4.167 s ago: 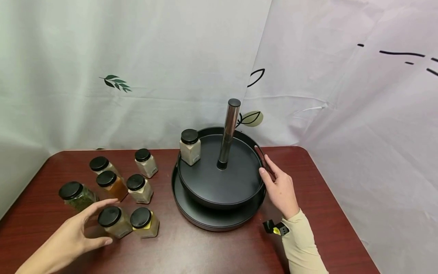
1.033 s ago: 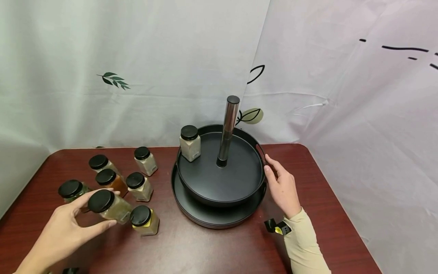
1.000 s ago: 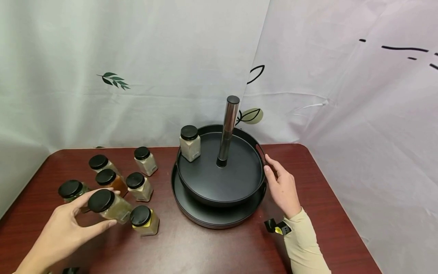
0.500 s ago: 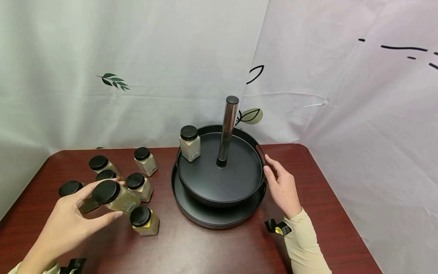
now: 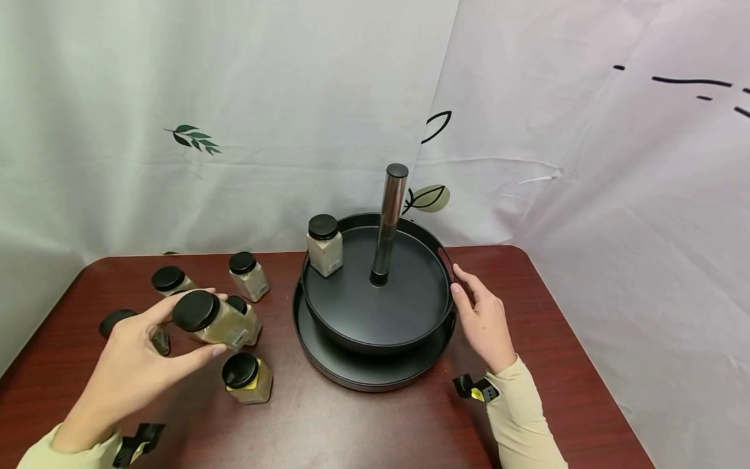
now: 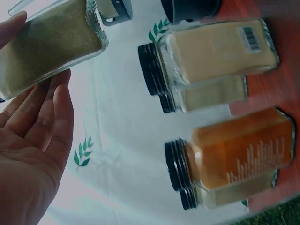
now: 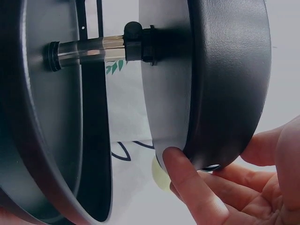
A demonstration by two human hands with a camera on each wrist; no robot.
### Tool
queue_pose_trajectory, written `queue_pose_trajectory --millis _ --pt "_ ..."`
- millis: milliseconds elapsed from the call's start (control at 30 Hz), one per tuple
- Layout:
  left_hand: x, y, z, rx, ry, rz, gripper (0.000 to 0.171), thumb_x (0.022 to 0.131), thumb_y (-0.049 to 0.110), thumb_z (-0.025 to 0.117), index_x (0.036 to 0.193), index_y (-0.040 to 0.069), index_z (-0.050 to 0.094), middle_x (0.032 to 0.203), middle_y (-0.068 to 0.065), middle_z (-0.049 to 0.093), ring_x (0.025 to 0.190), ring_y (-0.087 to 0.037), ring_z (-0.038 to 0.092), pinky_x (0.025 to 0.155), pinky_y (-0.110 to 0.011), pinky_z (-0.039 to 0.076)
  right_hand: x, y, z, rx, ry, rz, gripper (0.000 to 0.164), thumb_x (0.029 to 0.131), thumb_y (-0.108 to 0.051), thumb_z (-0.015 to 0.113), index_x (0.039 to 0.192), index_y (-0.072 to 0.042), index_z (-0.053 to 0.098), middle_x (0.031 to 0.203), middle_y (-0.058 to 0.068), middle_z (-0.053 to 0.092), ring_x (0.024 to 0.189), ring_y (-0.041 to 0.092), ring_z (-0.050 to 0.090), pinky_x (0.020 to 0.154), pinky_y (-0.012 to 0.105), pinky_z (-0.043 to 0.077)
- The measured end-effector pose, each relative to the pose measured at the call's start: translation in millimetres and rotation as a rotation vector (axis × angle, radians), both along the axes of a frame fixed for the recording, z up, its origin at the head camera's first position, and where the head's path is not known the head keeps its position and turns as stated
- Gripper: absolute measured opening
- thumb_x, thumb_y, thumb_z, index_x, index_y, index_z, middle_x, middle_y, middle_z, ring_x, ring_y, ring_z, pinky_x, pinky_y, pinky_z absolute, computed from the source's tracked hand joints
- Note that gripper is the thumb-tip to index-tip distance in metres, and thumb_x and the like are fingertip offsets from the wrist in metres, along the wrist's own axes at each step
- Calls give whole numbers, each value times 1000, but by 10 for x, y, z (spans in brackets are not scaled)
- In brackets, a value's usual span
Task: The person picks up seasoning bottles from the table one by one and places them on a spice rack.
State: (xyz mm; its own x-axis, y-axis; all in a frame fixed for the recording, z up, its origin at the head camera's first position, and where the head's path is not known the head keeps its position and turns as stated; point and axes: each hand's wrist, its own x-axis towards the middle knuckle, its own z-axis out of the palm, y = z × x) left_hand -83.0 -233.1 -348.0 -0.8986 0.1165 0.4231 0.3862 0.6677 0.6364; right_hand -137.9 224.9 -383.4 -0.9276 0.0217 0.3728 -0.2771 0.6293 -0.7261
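My left hand [image 5: 137,355] grips a square glass spice jar [image 5: 219,324] with a black lid and greenish-brown powder, held tilted above the table. In the left wrist view, the thumb lies over this jar's glass [image 6: 56,40] and fingers curl beneath. My right hand [image 5: 483,319] holds the rim of the upper tray [image 5: 404,312] of a black two-tier organizer at its handle cutout. The right wrist view shows fingers [image 7: 201,192] around the tray's wall. One pale-powder jar [image 5: 325,251] stands on the upper tray's left side. The lower tray [image 5: 375,379] lies beneath.
Near the left hand stand a yellow-labelled jar [image 5: 250,379], pale jars [image 5: 250,277], and a dark green jar [image 5: 161,340] partly hidden. An orange-powder jar [image 6: 243,150] shows in the left wrist view. A metal post [image 5: 389,225] rises from the organizer. White curtain [image 5: 263,98] hangs behind.
My left hand has taken hold of the greenish-brown jar, lifted it and carried it up and rightward over the other jars. The right hand stays at the tray rim.
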Motion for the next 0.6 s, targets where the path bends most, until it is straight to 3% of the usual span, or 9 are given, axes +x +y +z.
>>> queue_pose_trajectory --millis 200,500,600 --pt "-51 90 66 11 7 -24 77 65 10 95 133 27 64 98 13 69 61 -4 60 56 -16 44 3 -5 4 -2 3 2 41 106 -21 53 144 -5 55 145 8 56 131 22 54 99 41 46" --pt "-146 243 175 35 71 6 76 61 11 98 128 29 66 98 14 70 76 -1 59 61 -15 42 9 -10 -6 -5 12 4 41 106 -21 53 143 -5 55 144 8 56 130 22 54 99 34 46" --pt "-171 313 223 43 85 -8 75 61 10 97 127 28 66 93 12 70 73 -3 58 59 -16 41 12 -10 -9 -5 14 6 41 106 -21 53 143 -5 55 144 8 56 130 22 54 99 32 46"
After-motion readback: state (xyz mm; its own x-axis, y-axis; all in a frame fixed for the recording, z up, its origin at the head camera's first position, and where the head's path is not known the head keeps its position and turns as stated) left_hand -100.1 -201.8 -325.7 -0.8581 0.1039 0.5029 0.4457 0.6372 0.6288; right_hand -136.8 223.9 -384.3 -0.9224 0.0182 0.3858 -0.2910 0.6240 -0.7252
